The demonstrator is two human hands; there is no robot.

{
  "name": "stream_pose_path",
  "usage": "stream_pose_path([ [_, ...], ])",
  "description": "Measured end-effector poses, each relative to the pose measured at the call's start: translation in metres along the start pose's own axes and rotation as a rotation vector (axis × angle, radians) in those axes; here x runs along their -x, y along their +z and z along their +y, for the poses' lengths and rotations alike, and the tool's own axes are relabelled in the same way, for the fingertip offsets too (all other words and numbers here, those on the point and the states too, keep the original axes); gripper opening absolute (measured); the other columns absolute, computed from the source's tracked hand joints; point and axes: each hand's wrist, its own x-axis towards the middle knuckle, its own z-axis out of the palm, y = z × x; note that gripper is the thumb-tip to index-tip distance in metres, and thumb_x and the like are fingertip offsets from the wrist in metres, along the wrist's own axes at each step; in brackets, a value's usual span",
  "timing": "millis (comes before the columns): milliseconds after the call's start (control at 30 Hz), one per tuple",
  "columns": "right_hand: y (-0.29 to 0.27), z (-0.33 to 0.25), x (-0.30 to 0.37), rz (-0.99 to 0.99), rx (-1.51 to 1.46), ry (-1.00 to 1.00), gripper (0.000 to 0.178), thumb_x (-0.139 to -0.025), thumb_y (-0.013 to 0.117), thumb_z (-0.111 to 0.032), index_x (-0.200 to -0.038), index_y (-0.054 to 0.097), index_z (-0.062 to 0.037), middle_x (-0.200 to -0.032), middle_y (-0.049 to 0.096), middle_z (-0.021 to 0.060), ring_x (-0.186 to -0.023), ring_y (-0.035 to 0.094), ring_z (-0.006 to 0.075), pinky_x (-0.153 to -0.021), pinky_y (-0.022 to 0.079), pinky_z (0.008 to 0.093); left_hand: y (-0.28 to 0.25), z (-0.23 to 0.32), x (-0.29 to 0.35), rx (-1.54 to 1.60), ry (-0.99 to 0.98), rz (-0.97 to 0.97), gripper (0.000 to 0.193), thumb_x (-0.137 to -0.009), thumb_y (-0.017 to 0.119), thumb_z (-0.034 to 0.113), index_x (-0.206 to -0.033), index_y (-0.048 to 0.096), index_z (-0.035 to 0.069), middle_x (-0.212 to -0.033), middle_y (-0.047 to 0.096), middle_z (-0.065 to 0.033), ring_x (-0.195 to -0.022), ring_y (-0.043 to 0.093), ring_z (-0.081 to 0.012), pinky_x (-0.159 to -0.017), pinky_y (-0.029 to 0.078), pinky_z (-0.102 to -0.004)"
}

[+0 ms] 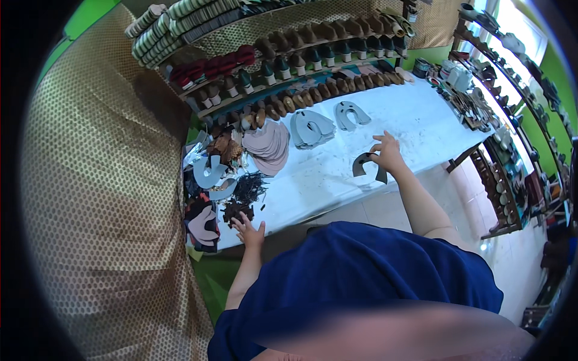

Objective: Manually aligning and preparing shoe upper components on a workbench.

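Note:
My right hand [390, 155] is over the white-covered table, fingers spread and curved. Its thumb side meets the edge of a dark U-shaped piece [382, 174], which lies flat on the cloth; no grip on it shows. At the near left, my left hand [250, 232] has its fingers apart, the tips reaching a small heap of dark brown scraps [236, 210]. Just beyond that heap lies a tangle of thin black strips [249, 188]. Farther back are a stack of grey U-shaped pieces [312, 129], a smaller grey stack [351, 115] and a fan of pinkish sole-shaped pieces [269, 147].
Loose grey curved pieces [209, 173] and mixed scraps crowd the table's left end. Shoe forms [307, 98] line the back below shelves of shoes. Hand tools [466, 108] cover the far right corner. A shoe rack [504, 171] stands right; a gold patterned curtain [108, 180] hangs left.

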Motion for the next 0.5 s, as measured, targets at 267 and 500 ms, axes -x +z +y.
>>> stream_pose_path([
  [267,-0.048,0.053,-0.018,-0.027,-0.001,0.075,0.017,-0.072,0.075,-0.022,-0.087,0.078,-0.0139,-0.139,0.057,0.0068,-0.144,0.030,0.0376,-0.112,0.021,0.0679,0.021,0.099,-0.018,-0.083,0.222,-0.113,0.101,-0.081,0.069,0.051,-0.159,0.012,0.022,-0.162,-0.005,-0.0261,-0.147,-0.002,-0.0514,-0.115,0.009,-0.0632],
  [500,-0.035,0.117,-0.085,-0.251,-0.466,0.068,0.016,-0.071,0.078,-0.015,-0.083,0.076,-0.0050,-0.121,0.069,0.0118,-0.133,0.048,0.0382,-0.106,0.041,0.0424,0.074,0.186,-0.049,-0.026,-0.042,-0.340,0.114,-0.078,0.070,0.059,-0.159,0.001,0.019,-0.161,-0.013,-0.0259,-0.147,-0.012,-0.0498,-0.115,0.003,-0.0647],
])
